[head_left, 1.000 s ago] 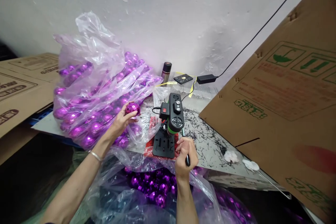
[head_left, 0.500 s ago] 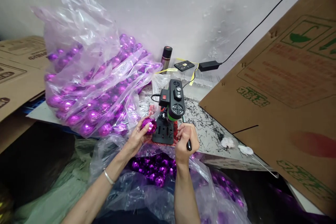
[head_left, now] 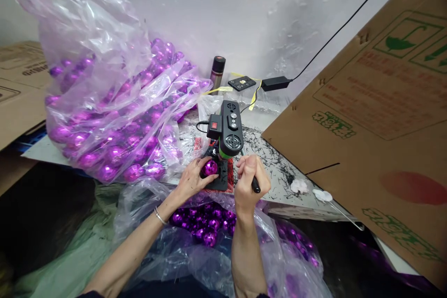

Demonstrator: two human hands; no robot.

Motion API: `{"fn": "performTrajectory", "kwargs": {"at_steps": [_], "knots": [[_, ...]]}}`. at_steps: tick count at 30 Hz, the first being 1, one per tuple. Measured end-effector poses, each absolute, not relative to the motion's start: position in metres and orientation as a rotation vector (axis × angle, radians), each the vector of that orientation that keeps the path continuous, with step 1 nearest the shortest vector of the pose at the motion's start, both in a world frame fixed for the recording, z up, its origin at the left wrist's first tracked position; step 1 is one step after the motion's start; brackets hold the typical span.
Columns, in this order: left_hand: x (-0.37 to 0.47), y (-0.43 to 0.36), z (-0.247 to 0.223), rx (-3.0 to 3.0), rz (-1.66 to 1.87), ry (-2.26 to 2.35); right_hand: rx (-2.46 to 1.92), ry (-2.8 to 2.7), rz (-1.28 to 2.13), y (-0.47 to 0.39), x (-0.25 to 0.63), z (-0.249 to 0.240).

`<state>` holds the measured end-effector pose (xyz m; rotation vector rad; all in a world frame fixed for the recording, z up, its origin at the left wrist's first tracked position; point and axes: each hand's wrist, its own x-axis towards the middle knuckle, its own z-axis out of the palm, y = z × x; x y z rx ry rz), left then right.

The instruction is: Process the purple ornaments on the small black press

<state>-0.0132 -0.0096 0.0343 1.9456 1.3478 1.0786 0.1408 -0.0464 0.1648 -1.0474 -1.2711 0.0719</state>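
Note:
A shiny purple faceted ball [head_left: 210,168] is gripped between the thumb and fingers of my left hand [head_left: 193,178], over the black base plate [head_left: 220,182] of a small bench drill press [head_left: 231,125]. The ball sits under the front of the machine's head, though whether it touches the plate I cannot tell. My right hand [head_left: 250,181] is closed around the black-gripped lever handle [head_left: 256,187] at the machine's right side. The drill tip is hidden behind the head and the ball.
A clear bag [head_left: 115,116] of purple balls leans at left; another open bag [head_left: 206,228] lies below my hands. Cardboard boxes [head_left: 366,116] flank both sides. A bottle [head_left: 217,70], phone [head_left: 241,83] and power adapter [head_left: 275,84] lie behind. Black shavings [head_left: 265,158] litter the table.
My left hand has moved right, bringing the ball from beside the base plate to over it, under the drill head. My right hand stays on the lever. The view has shifted slightly.

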Motion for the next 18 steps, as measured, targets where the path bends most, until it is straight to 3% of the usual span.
{"fn": "performTrajectory", "kwargs": {"at_steps": [18], "knots": [[0.000, 0.000, 0.029, 1.876, 1.045, 1.307, -1.080, -1.272, 0.037, -0.053, 0.140, 0.151]]}}
